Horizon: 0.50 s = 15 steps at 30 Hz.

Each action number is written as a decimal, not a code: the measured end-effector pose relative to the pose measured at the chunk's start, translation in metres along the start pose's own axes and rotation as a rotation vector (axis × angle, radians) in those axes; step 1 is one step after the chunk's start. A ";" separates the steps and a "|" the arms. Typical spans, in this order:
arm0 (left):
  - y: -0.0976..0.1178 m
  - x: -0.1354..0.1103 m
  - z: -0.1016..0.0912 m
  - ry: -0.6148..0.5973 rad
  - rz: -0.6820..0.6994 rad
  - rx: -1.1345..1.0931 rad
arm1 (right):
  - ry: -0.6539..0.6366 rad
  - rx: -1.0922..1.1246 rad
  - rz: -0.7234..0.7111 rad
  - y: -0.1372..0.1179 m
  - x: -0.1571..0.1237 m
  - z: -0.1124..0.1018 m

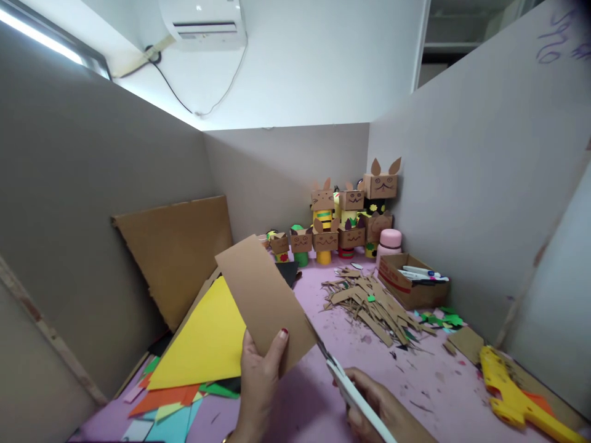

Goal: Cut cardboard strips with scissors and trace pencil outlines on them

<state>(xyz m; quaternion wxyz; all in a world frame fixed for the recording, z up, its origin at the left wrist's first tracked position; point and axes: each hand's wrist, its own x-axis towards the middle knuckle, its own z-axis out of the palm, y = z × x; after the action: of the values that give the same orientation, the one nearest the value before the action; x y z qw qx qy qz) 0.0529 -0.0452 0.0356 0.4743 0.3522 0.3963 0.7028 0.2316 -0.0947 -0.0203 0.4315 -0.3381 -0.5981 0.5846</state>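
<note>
Most of the left hand (pixel 259 378) shows in the head view, reaching up from the near edge, its grip narrow on a brown cardboard rectangle (pixel 265 299): the thumb lies on the facing side, and the other fingers are mostly hidden behind. That rectangle is tilted above the purple tabletop (pixel 305 409), its far end leaning left. The right hand (pixel 378 400), lower and to the right, has its fingers curled around the white handles of scissors (pixel 353 392), whose dark blades meet the rectangle's right edge; how far apart the blades stand, I cannot tell.

Far to the right, 1 open-topped cardboard box (pixel 406 295) holds several markers (pixel 422 271). Just beside its far left corner stands 1 lidded pink bottle (pixel 390 240), its inside hidden. Left of the box spreads a heap of cardboard offcuts (pixel 362 299); yellow paper (pixel 203 341) lies left of the left hand.
</note>
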 end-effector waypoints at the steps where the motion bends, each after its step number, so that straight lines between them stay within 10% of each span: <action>1: 0.000 -0.001 0.001 -0.011 -0.015 -0.030 | 0.015 -0.039 -0.006 0.001 0.000 -0.001; 9: -0.001 -0.010 0.006 0.002 -0.343 -0.085 | 0.081 -0.145 -0.011 0.005 0.000 -0.004; 15: 0.002 -0.009 0.002 -0.071 -0.330 0.028 | 0.008 -0.102 -0.039 -0.002 -0.001 -0.003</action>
<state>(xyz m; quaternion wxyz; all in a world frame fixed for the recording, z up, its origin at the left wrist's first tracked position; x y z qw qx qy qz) 0.0567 -0.0536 0.0367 0.5921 0.3134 0.4414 0.5970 0.2350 -0.0943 -0.0184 0.4276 -0.3502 -0.6319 0.5433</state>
